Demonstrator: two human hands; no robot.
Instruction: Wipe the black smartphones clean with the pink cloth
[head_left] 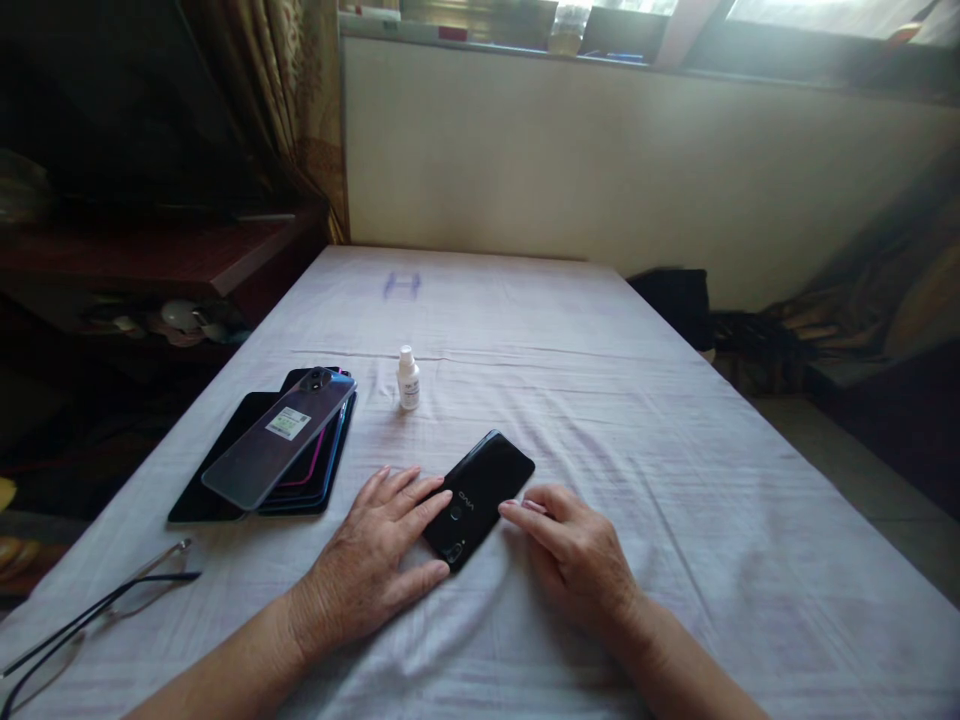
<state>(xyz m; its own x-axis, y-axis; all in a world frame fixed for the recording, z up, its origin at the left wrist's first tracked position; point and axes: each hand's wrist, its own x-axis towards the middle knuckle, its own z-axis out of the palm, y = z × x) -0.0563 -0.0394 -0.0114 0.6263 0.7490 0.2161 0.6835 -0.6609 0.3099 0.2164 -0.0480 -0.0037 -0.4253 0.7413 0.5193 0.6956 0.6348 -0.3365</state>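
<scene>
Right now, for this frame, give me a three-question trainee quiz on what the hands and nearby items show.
1. True or false: the black phone lies back side up on the white cloth.
2. Which hand lies flat with its fingers on the phone's edge: the left hand or the right hand?
3. What stands beyond the phone, beside the stack of phones? A) small white bottle B) mug C) screwdriver

Key
1. True: logo and camera face up.
2. The left hand; the right hand's fingertips only reach the phone's other side.
3. A

Eyeglasses lie at the left.
</scene>
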